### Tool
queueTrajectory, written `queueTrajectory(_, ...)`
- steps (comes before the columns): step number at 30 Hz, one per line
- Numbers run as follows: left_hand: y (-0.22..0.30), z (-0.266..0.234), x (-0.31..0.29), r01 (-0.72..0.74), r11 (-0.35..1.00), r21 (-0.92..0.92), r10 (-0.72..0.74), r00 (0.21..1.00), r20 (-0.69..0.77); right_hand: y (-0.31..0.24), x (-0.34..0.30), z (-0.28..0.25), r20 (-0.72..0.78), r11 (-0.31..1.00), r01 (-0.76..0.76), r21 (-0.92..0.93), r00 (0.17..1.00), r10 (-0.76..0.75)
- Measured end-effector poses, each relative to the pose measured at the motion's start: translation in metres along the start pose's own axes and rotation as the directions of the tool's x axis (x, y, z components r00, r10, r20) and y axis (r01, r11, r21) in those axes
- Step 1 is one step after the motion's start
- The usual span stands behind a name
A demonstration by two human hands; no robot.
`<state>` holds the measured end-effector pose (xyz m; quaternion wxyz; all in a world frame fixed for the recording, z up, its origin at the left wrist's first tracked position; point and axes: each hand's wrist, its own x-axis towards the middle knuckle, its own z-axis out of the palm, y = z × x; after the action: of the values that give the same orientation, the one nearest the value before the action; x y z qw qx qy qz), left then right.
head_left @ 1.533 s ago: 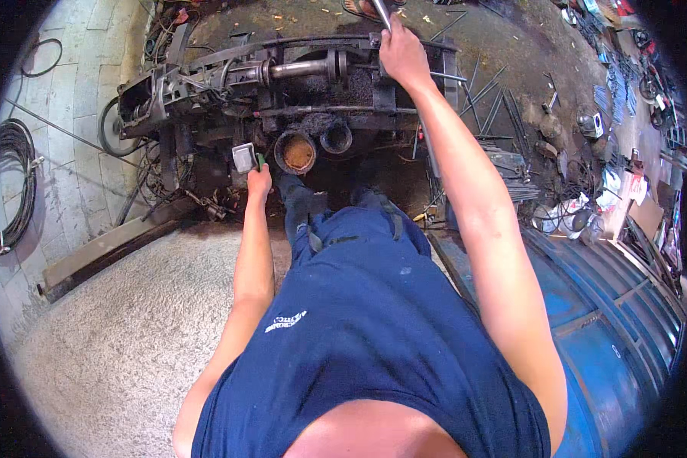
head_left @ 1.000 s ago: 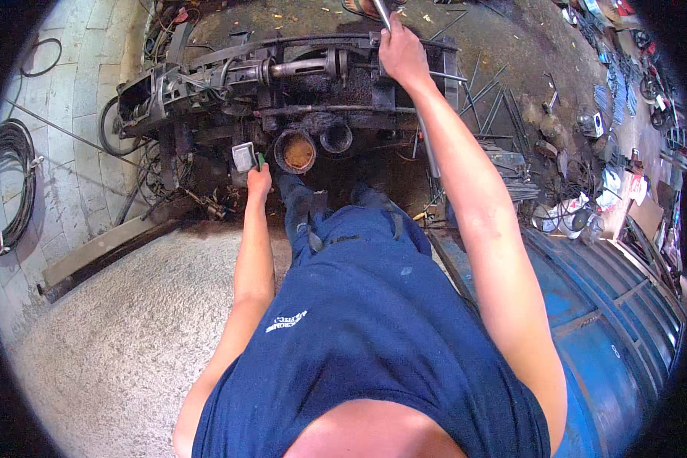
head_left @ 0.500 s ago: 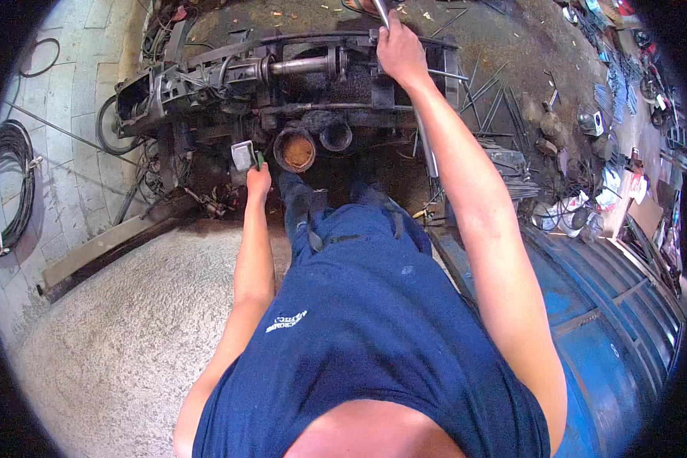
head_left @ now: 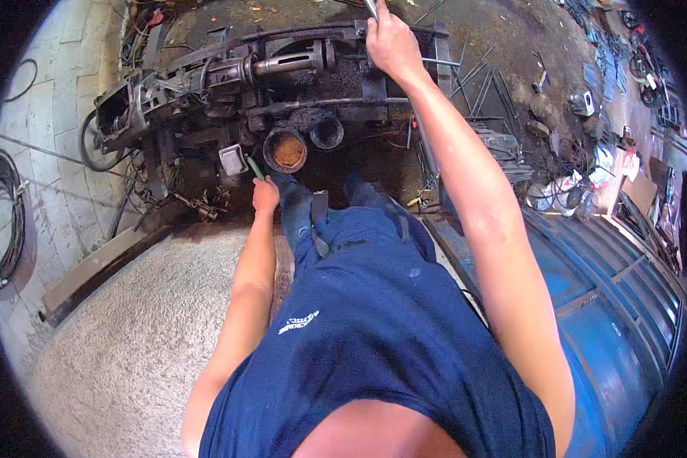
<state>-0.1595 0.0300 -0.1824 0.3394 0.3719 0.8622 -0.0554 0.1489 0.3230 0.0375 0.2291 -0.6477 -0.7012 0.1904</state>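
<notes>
At the lower left of a dark, greasy machine (head_left: 206,80), my left hand (head_left: 266,195) is closed round a green handle (head_left: 253,167). The far end of the handle points toward a pale square piece (head_left: 233,159); I cannot tell whether the two are joined. Beyond the machine's right end, my right hand (head_left: 395,47) is raised and closed round a grey metal bar (head_left: 371,8). Only a short length of that bar shows above the fist. Between my arms, a round tub (head_left: 285,150) with brown content stands beside a smaller dark round container (head_left: 327,133).
Coiled black hose (head_left: 11,221) lies on the left paving. Thin metal rods (head_left: 504,95) are scattered right of the machine, near a stack of flat metal pieces (head_left: 496,153). A blue ribbed metal panel (head_left: 588,305) lies at lower right, a speckled pale surface (head_left: 137,328) at lower left.
My left hand has drawn back slightly toward me, and more of the green handle shows. My right hand keeps its grip on the bar. The whole view has shifted a little.
</notes>
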Motion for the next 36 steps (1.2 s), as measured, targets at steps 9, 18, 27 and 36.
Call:
queueTrajectory(9, 0.042, -0.023, 0.045, -0.143, 0.831, 0.538, -0.146, 0.876, 0.459, -0.014, -0.019, -0.004, -0.377, 0.813, 0.372, -0.449, 0.746, -0.549)
queueTrajectory(18, 0.005, -0.088, -0.042, -0.398, 0.915, -0.071, 0.404, 0.898, 0.173, 0.058, -0.252, 0.119, -0.069, 0.822, -0.52, 0.232, 0.834, 0.547)
queueTrajectory(27, 0.014, -0.104, -0.078, -0.332, 0.941, -0.067, 0.338, 0.909, 0.243, 0.27, -0.266, 0.241, -0.307, 0.618, -0.748, 0.242, 0.545, 0.78)
queueTrajectory(36, 0.051, -0.142, -0.101, -0.344, 0.932, -0.111, 0.359, 0.916, 0.176, 0.124, -0.271, 0.127, 0.24, 0.442, -0.705, 0.554, 0.644, 0.726)
